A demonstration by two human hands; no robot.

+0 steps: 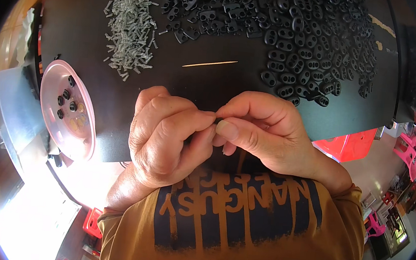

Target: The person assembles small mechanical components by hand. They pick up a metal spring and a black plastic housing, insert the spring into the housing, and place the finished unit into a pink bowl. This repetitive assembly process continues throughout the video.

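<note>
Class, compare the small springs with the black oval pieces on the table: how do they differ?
Colour: the springs are silvery grey, while the oval pieces are black.
Shape: the springs are slim coils; the oval pieces are broader, rounded, many showing two holes.
Place: the springs form a heap toward the left, the oval pieces a wider spread toward the right.
Shared: both lie in large numbers on the dark table.

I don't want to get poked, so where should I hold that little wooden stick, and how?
Probably by its middle, coming straight down from above and pinching across its thin width. The wooden stick lies flat on the black table, and both ends narrow to points, so the middle looks safest. Nothing lies on top of it.
</note>
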